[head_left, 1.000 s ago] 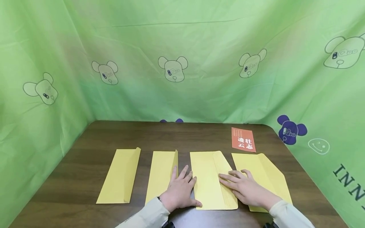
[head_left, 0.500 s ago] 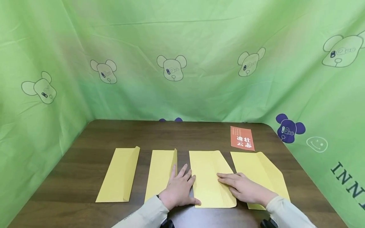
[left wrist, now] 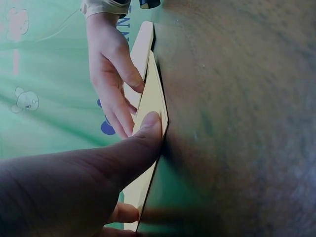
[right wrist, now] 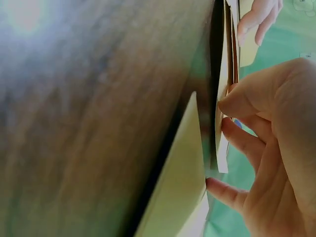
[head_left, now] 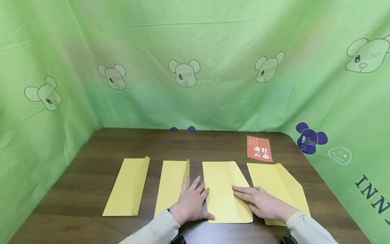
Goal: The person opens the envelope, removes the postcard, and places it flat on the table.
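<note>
A yellow paper envelope point(head_left: 217, 189) lies flat on the table before me, its side flap unfolded to the right. My left hand point(head_left: 192, 203) is spread along its left edge, with the thumb on the near left corner; the left wrist view shows that thumb point(left wrist: 150, 131) resting on the paper. The fingertips of my right hand point(head_left: 266, 203) press at the flap's crease, fingers nearly straight. Another envelope point(head_left: 284, 183) with its flap out lies partly under the right hand and wrist. The left hand overlaps a narrower envelope point(head_left: 170, 184) beside it.
At the left lies one more yellow envelope point(head_left: 126, 189), its flap folded narrow. A red card point(head_left: 259, 149) with white lettering sits behind the rightmost envelope. The brown wooden table point(head_left: 182, 144) is enclosed by a green printed curtain point(head_left: 146, 101).
The fingers of my right hand, more spread a second ago, have drawn together at the flap's crease. My left hand and the envelopes have stayed in place.
</note>
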The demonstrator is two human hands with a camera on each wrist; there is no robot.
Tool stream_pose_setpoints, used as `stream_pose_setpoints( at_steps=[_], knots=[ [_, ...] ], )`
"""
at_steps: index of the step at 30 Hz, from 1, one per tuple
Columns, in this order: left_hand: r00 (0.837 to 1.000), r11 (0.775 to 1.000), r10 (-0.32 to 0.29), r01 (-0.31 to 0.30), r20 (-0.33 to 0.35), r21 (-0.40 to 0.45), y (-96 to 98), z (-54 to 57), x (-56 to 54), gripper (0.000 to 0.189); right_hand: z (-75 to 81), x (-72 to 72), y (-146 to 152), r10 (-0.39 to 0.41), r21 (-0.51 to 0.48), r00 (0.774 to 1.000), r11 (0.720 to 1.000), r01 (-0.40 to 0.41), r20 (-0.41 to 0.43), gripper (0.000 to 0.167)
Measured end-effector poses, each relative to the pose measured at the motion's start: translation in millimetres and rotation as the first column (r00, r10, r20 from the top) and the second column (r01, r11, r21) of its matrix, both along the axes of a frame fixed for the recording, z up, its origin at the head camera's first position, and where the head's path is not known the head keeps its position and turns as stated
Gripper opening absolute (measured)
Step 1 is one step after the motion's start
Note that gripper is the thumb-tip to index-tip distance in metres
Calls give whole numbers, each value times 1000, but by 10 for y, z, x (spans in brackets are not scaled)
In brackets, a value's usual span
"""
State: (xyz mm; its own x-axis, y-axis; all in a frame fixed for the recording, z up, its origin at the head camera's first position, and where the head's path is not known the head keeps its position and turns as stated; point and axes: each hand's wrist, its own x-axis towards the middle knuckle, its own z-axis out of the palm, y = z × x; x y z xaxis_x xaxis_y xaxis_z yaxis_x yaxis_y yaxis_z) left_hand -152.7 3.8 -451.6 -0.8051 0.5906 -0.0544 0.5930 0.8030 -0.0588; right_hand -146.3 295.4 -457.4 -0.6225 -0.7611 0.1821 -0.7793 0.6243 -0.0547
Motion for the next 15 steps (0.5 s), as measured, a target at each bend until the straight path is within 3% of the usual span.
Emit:
stream_pose_setpoints(
  at_steps=[5,12,15],
  knots=[
    [1000,1000,1,-1,3,-1,3,10,-15,92,58,-28,-8,12,11,1000,1000,-12,0,54],
    [1000,1000,-1,1,6,-6,3,12,-19,92,126,-76,-14,117,58,991,992,-113,-62,55],
    [1000,1000,-3,3,-1,-7,1,-3,-19,93,119,-75,0,126,74,990,990,-121,-60,61]
  ],
)
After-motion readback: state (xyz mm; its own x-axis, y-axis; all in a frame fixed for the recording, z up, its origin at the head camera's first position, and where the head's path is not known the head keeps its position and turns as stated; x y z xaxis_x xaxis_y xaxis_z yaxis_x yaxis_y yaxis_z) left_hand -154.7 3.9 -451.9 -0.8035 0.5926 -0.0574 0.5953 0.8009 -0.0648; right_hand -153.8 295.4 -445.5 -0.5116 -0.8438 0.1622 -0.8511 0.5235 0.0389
